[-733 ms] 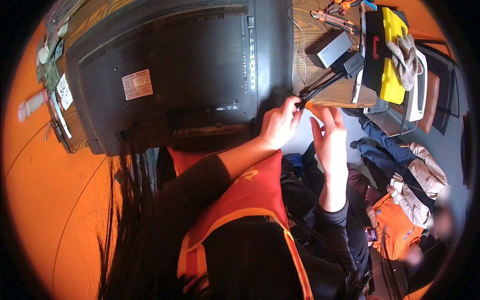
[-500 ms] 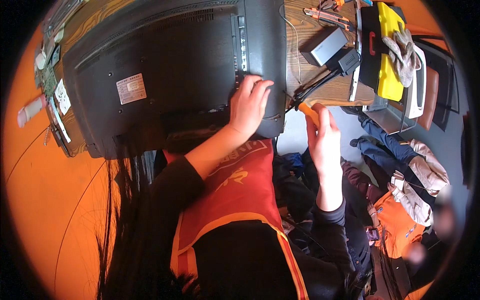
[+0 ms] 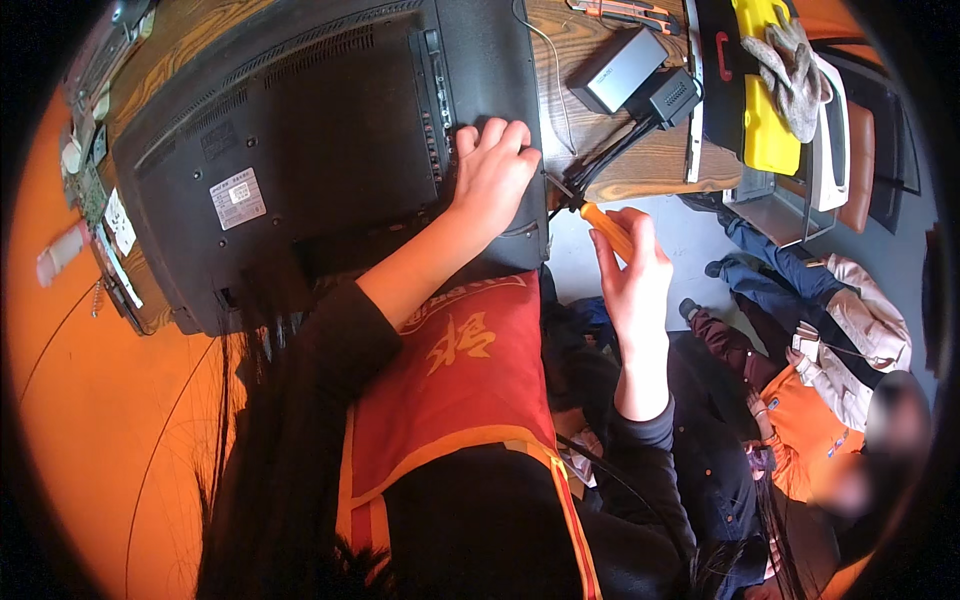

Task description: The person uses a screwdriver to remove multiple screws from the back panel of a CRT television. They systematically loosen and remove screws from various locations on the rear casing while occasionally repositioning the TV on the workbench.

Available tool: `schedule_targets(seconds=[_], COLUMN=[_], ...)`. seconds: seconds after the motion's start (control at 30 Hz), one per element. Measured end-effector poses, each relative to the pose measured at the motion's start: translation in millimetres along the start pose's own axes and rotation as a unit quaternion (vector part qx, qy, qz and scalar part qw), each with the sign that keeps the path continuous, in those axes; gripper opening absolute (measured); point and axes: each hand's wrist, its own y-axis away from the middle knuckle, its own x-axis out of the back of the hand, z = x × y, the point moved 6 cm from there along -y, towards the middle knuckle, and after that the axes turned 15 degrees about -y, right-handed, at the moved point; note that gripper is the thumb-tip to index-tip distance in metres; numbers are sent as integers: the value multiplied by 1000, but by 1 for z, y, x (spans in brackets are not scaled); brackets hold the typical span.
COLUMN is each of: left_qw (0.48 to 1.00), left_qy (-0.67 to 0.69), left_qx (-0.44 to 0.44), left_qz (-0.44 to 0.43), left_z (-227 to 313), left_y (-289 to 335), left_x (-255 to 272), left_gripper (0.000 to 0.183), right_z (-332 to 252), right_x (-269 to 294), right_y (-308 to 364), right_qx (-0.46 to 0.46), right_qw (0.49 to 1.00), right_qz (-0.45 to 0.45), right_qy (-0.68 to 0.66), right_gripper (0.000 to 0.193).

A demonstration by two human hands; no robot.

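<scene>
A large black flat-screen television [image 3: 330, 150] lies with its back up on the wooden table. My left hand [image 3: 497, 175] rests on its back, beside the strip of ports [image 3: 435, 100], with the fingers bent and slightly apart; it appears to hold nothing. In my right hand [image 3: 637, 270] is a screwdriver [image 3: 607, 232] with an orange-yellow handle. Its thin shaft points up and left, reaching the television's right side edge near the corner. Whether the tip touches the casing I cannot tell.
Black cables and an adapter [image 3: 672, 97] lie right of the television, beside a grey box [image 3: 620, 70]. Farther off are an orange utility knife [image 3: 630, 12], a yellow-and-black case [image 3: 770, 125] and grey gloves [image 3: 790, 75]. Circuit boards [image 3: 95, 190] sit left. People [image 3: 800, 430] are at the right.
My view has shifted, so the television and tools appear farther left. The fingers of my left hand have bent more on the casing. My right hand still grips the screwdriver.
</scene>
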Motion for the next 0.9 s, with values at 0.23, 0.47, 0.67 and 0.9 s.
schedule_targets(seconds=[0.23, 0.47, 0.67, 0.9], left_qw=[998, 994, 988, 845], left_qy=[12, -25, -16, -38], left_qx=[-49, -108, -108, 349], left_qz=[-46, 22, 105, 404], left_z=[18, 23, -17, -289], left_y=[-4, -2, 6, 150], left_x=[-14, -11, 48, 183], left_gripper=[13, 6, 4, 2], right_z=[7, -10, -37, -61], right_x=[9, 22, 33, 47], right_y=[6, 12, 8, 2], right_qx=[-31, -7, -23, 63], right_qw=[999, 999, 981, 964], right_qz=[23, 31, 45, 132], right_qy=[-36, -7, -188, -220], right_gripper=[27, 22, 18, 18])
